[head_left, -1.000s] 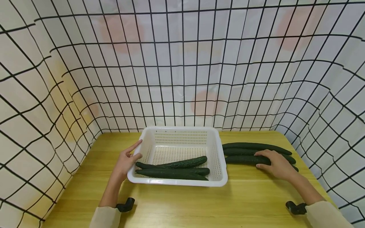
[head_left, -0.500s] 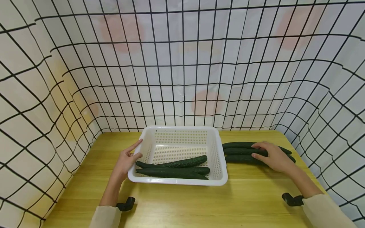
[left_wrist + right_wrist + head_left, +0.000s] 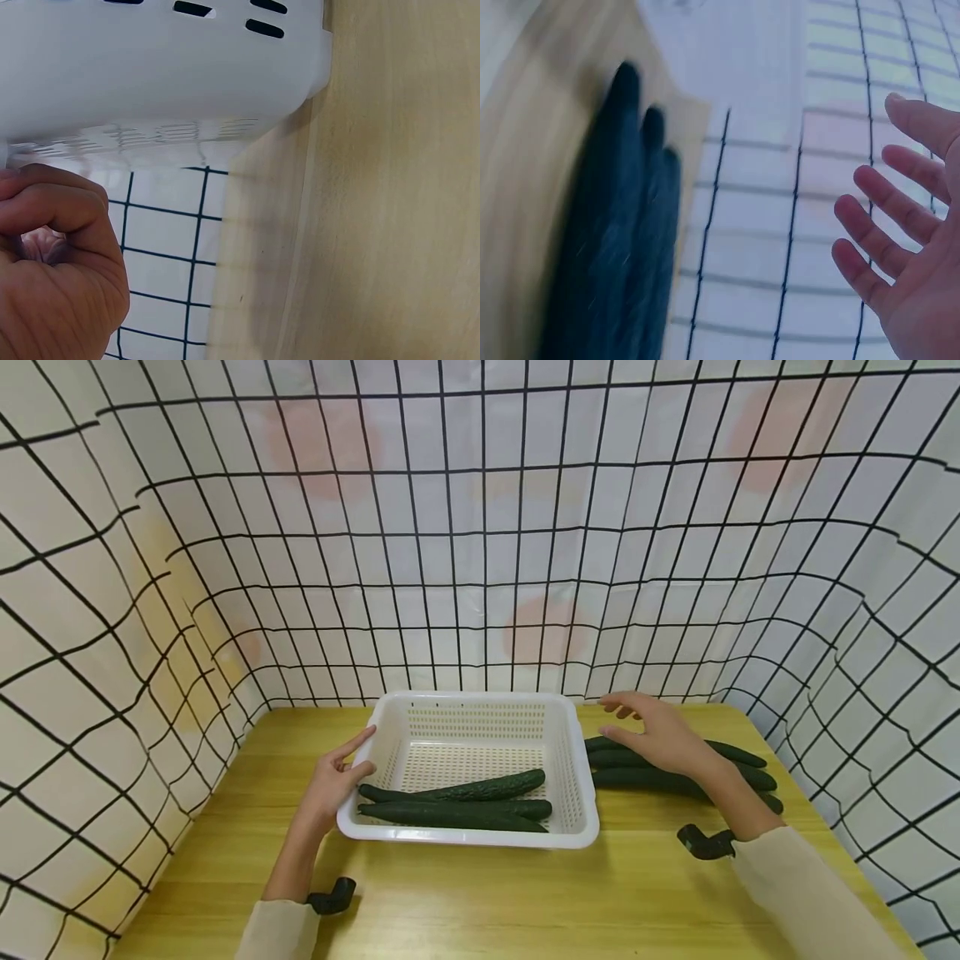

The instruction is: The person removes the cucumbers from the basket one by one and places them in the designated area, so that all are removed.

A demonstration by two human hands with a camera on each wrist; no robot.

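A white perforated plastic basket [image 3: 468,837] holds three cucumbers [image 3: 457,814] along its near side. My left hand [image 3: 333,781] grips the basket's left rim, thumb over the edge; in the left wrist view the curled fingers of that hand [image 3: 60,262] meet the basket wall [image 3: 165,75]. Right of the basket, several long dark green cucumbers [image 3: 637,779] lie side by side on the table. Raised above their left ends, my right hand [image 3: 656,731] is empty. Its fingers are spread and loosely bent in the right wrist view, apart from the cucumbers [image 3: 604,225].
The wooden table [image 3: 480,902] bears the basket and the cucumbers. Black grid netting [image 3: 480,560] over white sheeting encloses the back and both sides. A dark camera mount [image 3: 330,897] sticks out from the left wrist, another mount [image 3: 705,843] from the right.
My right hand has lifted off the cucumbers at the right and moved left and away from me, towards the basket's right side. The left hand and basket stay in place.
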